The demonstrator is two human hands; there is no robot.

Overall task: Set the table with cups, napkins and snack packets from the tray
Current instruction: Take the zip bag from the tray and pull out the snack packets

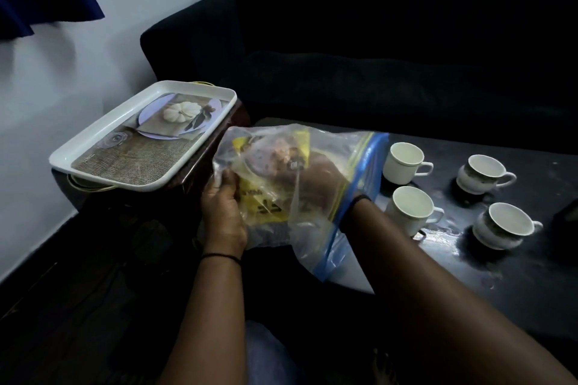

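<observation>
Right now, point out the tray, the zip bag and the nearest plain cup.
tray [93, 147], head view, on its white front-left rim.
zip bag [353, 172], head view, on the blue zip strip at its mouth.
nearest plain cup [406, 219], head view, on its outer wall below the rim.

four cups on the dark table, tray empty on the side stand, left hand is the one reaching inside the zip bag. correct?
Not quite. The head view shows the right hand inside the zip bag; the left hand holds the bag from outside. Four cups on the dark table and the empty tray are right.
</observation>
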